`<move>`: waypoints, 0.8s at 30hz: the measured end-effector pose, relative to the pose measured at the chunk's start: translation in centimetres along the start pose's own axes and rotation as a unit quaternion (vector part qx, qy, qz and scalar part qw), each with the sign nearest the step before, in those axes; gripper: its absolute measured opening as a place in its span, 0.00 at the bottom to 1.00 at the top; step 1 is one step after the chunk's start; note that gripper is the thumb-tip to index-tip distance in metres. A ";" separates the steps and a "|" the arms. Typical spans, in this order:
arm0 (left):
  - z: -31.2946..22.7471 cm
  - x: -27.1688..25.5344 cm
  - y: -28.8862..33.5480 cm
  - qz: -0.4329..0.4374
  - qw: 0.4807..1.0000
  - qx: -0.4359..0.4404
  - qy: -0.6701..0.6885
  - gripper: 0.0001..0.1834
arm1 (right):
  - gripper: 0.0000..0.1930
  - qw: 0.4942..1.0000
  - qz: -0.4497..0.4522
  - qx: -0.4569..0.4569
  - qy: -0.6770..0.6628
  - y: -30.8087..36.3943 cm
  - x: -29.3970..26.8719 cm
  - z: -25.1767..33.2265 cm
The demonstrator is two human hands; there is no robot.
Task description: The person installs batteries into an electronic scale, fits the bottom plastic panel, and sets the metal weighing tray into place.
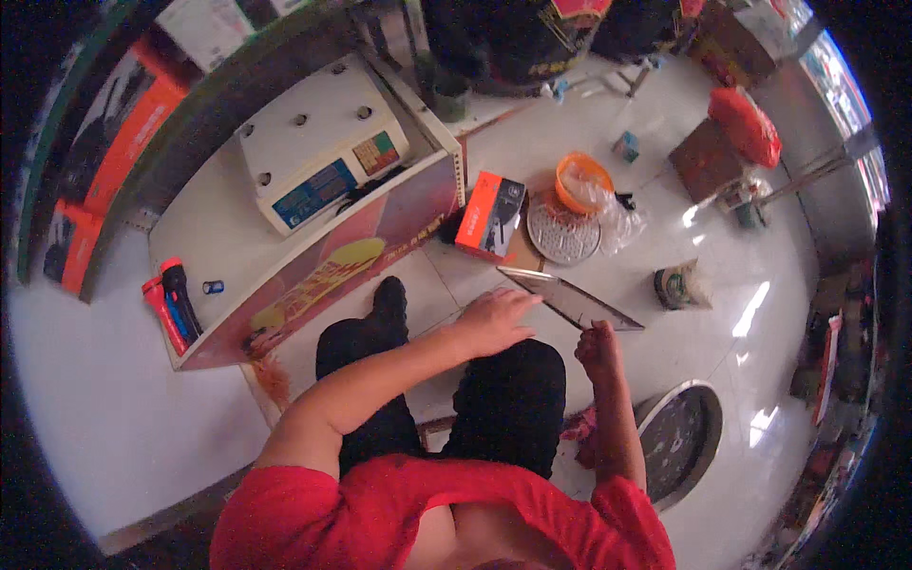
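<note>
A thin flat panel [578, 302] with a pale metal-looking edge stands tilted in front of my knees, seen almost side-on. My left hand [499, 321] is at its near left edge, fingers stretched out and apart; whether they press on the panel I cannot tell. At the panel's lower right corner, my right hand [599, 348] is closed in a fist. A thin dark tip shows by its knuckles, but what the fist holds is hidden. Just beyond the panel lie an orange-and-black box [491, 217] and a round perforated metal plate [563, 231].
An orange basin [581, 182] with clear plastic stands behind the plate. To the right are a bag-like container [682, 285] and a large round framed disc [679, 445]. On the left, a low cabinet [204, 228] carries a white appliance [318, 142] and flashlights [171, 309].
</note>
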State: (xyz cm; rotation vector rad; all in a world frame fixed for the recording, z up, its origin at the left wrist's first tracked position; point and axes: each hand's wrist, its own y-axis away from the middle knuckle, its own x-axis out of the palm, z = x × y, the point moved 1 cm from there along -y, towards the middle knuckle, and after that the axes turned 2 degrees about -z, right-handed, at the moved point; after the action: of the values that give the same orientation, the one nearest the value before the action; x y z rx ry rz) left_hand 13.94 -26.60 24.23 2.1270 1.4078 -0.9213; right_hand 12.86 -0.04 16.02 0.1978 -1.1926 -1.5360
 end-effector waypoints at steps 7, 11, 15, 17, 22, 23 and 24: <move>-9.5 -3.2 -0.6 -0.126 0.986 0.043 -0.102 0.38 | 0.10 0.957 0.047 -0.217 0.186 11.6 10.8 4.7; -13.0 -6.1 0.8 -0.159 0.971 0.049 -0.172 0.27 | 0.10 0.926 0.051 -0.285 0.242 17.7 16.1 5.8; -14.8 -9.1 2.7 -0.351 0.922 0.105 -0.126 0.12 | 0.11 0.835 0.108 -0.371 0.393 22.7 20.3 6.4; -14.0 -10.8 4.1 -0.345 0.936 -0.001 -0.073 0.13 | 0.11 0.816 0.164 -0.380 0.404 23.9 23.2 5.4; -8.7 -13.3 9.5 -0.487 0.856 -0.029 0.171 0.20 | 0.11 0.832 0.216 -0.377 0.345 24.4 25.0 2.2; -7.8 -13.7 10.8 -0.522 0.818 -0.038 0.238 0.19 | 0.12 0.838 0.203 -0.362 0.355 23.3 23.7 2.2; -7.0 -14.1 11.8 -0.552 0.774 -0.045 0.306 0.20 | 0.12 0.830 0.175 -0.402 0.344 21.7 22.4 2.1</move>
State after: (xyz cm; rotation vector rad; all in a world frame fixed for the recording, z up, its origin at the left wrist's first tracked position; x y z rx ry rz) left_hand 23.14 -35.57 39.15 1.4001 3.0932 -0.4042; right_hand 17.32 -14.11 43.58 -0.0426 0.0432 -1.3313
